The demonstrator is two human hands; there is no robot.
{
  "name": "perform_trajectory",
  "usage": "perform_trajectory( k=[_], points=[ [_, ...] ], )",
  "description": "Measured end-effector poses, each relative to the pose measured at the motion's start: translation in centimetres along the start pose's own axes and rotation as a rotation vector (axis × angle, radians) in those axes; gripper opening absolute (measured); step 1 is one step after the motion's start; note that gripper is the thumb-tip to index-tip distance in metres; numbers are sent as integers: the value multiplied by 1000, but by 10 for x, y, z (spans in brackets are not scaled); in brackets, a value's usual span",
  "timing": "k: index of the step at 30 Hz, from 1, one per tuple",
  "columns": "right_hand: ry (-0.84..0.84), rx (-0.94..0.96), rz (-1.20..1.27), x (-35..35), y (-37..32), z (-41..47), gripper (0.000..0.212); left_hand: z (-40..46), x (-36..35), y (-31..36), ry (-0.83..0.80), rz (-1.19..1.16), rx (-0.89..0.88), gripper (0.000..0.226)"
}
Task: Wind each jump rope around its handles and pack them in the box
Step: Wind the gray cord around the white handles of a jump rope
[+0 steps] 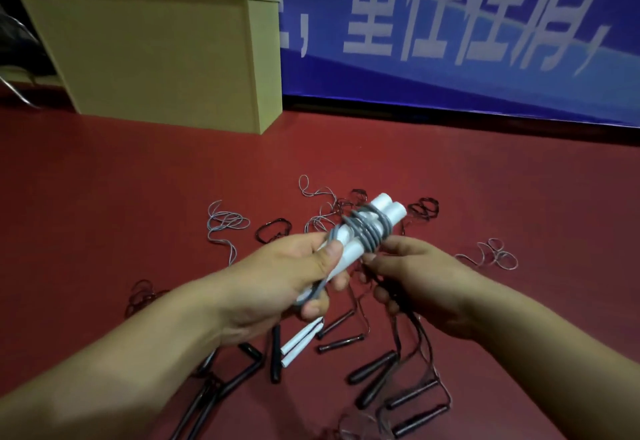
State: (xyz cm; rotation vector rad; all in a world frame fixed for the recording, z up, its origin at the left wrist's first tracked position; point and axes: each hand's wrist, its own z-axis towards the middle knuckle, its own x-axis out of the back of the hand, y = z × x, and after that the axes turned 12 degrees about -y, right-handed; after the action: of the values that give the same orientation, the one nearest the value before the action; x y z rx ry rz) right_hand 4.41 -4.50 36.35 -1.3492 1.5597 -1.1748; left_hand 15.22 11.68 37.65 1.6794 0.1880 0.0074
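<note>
Above the red floor (138,176), held up between both hands:
Bundle: two white handles (377,221) side by side, grey rope (369,230) coiled round their middle.
Left hand (287,277): fingers clamped on the handles' lower end, thumb on top.
Right hand (422,280): fingertips pinching at the coil (exact hold unclear).
Box (156,55): yellowish, far left, well apart.
Floor below: black handles (372,367), a white pair (301,339), loose ropes.

The box (156,55) stands at the far left of the floor (450,169), in front of the banner (450,24). Both hands hold the paired handles (363,231) above the floor's centre. Loose handles (398,387) lie nearest the person, with cord coils (227,223) between them and the box.
</note>
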Motion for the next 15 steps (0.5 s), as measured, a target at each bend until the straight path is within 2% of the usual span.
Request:
perform_trajectory(
  k=[3,6,10,15],
  points=[
    [9,-16,-39,0,2,1,14,-1,5,2,40,-116,-38,23],
    [16,-4,-102,-1,6,1,14,4,12,-7,174,-12,3,12],
    [-38,-8,-260,-4,11,-1,11,10,18,-20,301,130,50,14],
    [-59,-15,-405,-7,8,-3,18,14,17,-25,461,275,57,21]
  ],
)
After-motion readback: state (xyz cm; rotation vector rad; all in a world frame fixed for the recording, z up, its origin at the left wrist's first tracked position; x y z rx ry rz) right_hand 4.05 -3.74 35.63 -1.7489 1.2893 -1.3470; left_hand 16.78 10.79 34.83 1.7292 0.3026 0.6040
